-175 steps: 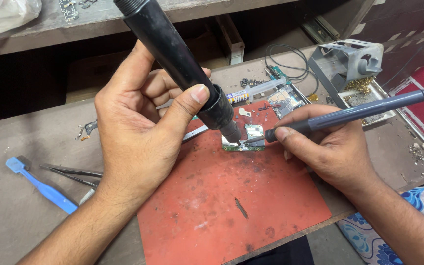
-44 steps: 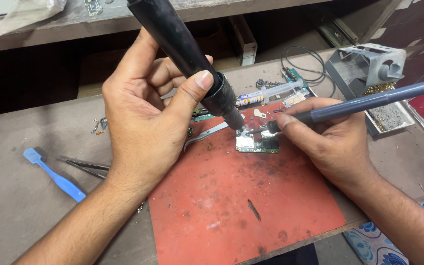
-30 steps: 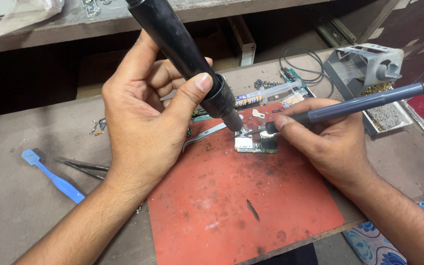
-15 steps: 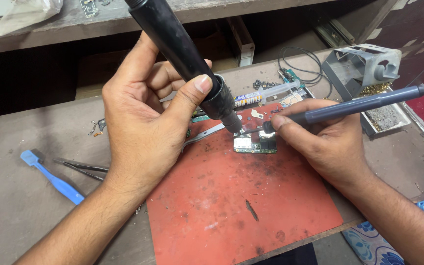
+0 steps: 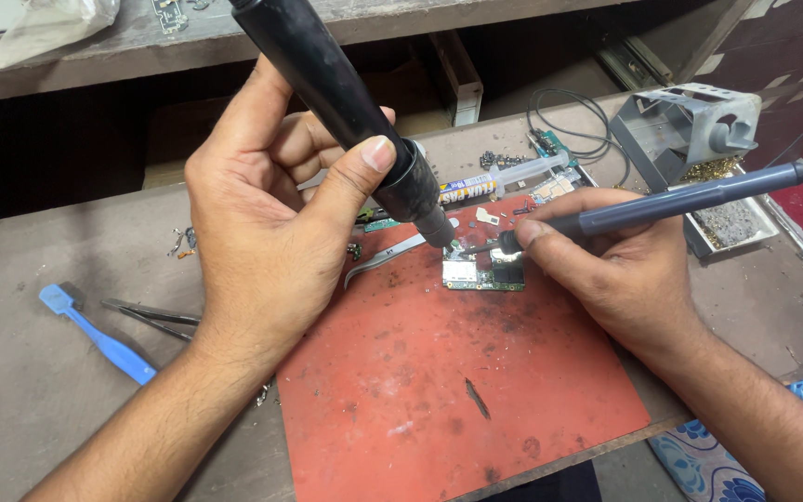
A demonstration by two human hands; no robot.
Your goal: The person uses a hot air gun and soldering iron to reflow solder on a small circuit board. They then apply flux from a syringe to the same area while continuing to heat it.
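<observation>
A blue tool (image 5: 95, 335) and dark tweezers (image 5: 151, 313) lie on the bench (image 5: 20, 418) at far left, near the left hand (image 5: 271, 223), which is wrapped firmly around a thick black hot-air wand (image 5: 346, 102), thumb pressed on its collar and nozzle pointing down just above a small circuit board (image 5: 483, 272) on the red mat (image 5: 457, 390). The right hand (image 5: 615, 270) pinches a slim grey iron (image 5: 680, 200) like a pen, its tip at the board. The wand's top and the iron's cord run out of view, and the board's parts are too small to make out.

Circuit board (image 5: 483, 272) lies on mat (image 5: 457, 390); tweezers (image 5: 385, 259) left, stand (image 5: 690, 125) right.
</observation>
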